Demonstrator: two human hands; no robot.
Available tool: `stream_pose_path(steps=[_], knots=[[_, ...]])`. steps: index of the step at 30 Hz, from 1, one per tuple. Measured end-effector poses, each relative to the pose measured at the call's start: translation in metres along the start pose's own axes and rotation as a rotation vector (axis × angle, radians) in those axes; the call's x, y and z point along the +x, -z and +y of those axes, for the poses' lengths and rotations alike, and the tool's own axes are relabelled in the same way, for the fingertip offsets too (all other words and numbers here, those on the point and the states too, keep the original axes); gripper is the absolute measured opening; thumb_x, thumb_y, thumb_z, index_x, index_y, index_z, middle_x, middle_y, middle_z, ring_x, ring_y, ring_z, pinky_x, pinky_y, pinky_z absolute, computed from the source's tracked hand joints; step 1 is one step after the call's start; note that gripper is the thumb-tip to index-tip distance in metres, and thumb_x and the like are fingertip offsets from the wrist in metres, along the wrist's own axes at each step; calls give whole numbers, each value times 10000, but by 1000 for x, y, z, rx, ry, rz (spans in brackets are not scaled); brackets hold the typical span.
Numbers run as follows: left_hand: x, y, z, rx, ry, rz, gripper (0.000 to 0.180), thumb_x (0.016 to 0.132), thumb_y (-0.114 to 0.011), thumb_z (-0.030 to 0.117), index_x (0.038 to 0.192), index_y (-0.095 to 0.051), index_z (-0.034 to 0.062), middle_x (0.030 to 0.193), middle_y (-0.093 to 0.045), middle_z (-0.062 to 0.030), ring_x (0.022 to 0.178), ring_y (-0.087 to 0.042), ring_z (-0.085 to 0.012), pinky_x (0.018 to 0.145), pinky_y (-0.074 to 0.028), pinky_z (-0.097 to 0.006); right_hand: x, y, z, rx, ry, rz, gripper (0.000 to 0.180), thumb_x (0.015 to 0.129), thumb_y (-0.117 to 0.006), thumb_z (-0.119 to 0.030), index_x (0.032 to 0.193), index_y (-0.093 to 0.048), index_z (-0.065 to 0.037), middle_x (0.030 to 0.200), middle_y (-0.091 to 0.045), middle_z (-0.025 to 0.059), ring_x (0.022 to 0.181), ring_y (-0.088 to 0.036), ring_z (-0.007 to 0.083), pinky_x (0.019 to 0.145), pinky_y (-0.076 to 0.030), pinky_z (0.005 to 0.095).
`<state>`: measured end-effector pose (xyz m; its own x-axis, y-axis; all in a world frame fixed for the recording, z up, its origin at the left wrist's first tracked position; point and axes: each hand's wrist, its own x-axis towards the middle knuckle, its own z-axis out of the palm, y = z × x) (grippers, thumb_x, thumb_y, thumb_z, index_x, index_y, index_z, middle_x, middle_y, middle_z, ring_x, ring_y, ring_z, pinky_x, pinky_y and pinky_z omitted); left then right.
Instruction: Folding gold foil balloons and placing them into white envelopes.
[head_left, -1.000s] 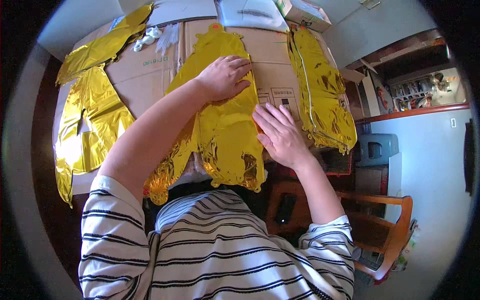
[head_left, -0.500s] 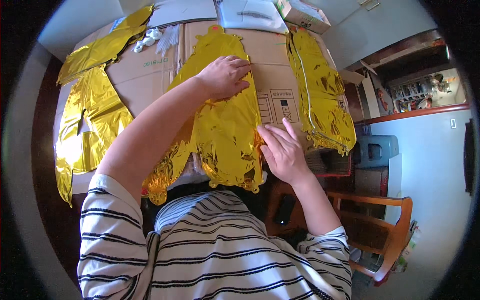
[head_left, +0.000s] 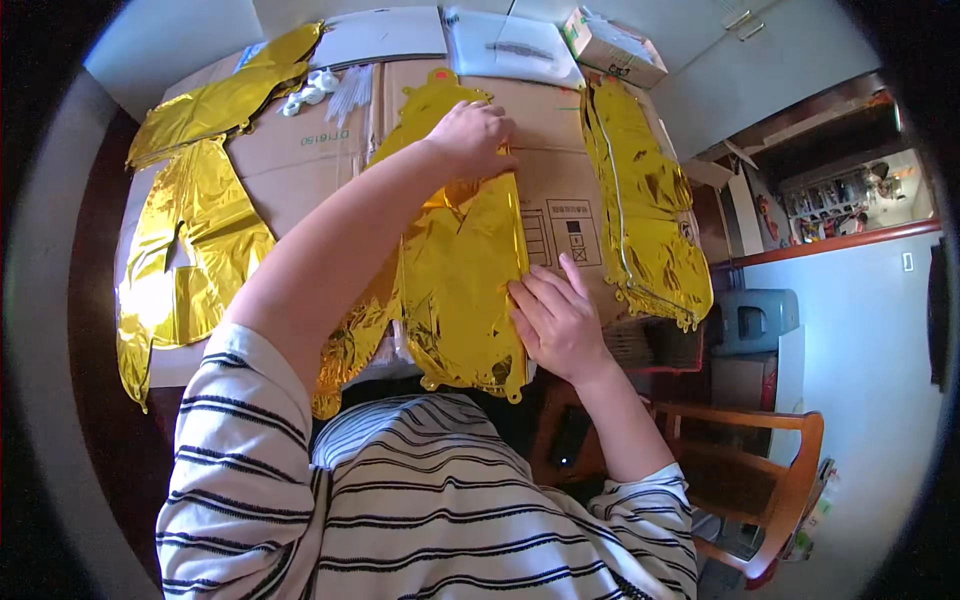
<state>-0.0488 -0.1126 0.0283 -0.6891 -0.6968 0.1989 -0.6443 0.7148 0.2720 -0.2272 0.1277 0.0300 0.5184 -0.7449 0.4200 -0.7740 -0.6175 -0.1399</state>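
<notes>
A flat gold foil balloon lies lengthwise on brown cardboard that covers the table. My left hand presses down on the balloon's far part, fingers curled over the foil. My right hand lies flat on the balloon's near right edge, fingers together and pointing away from me. Part of the foil is hidden under my left forearm.
More gold foil balloons lie around: one at the right, one at the left, one at the far left corner. White sheets and a small box sit at the far edge. A wooden chair stands at my right.
My right hand has slid down the balloon's right edge toward me. My left hand has stayed on the far part of the foil.
</notes>
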Motion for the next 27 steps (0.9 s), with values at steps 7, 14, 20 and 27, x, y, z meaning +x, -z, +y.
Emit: stream_pose_path(steps=[7, 14, 20, 27], knots=[[18, -9, -18, 92, 141, 190, 456, 780, -756, 543, 1059, -666, 194, 1155, -618, -33, 1206, -538, -236, 1015, -397, -398, 0, 2, 2, 15, 2, -25, 294, 832, -692, -141, 1091, -691, -1, 1061, -656, 130, 1103, -625, 297, 1128, -367, 523], [13, -17, -31, 23, 331, 332, 443, 791, -750, 529, 1096, -661, 220, 1182, -606, -36, 1200, -535, -249, 1017, -382, -406, 3, 4, -1, 15, -4, -53, 320, 836, -695, -146, 1118, -689, 3, 1071, -655, 148, 1105, -620, 309, 1109, -390, 522], [-24, 19, -44, -114, 234, 467, 339, 860, -693, 416, 1092, -687, 169, 1134, -636, -98, 1131, -583, -318, 983, -432, -460, 2, 4, -2, 18, 10, -60, 317, 844, -694, -145, 1123, -694, 3, 1089, -665, 151, 1119, -621, 322, 1094, -399, 522], [-94, 32, 19, -236, -357, 420, 216, 809, -739, 104, 1010, -688, 43, 1063, -685, -138, 943, -661, -365, 826, -547, -445, -2, 5, -1, -1, 10, -55, 319, 855, -682, -163, 1132, -689, -5, 1098, -660, 144, 1125, -610, 317, 1089, -402, 519]])
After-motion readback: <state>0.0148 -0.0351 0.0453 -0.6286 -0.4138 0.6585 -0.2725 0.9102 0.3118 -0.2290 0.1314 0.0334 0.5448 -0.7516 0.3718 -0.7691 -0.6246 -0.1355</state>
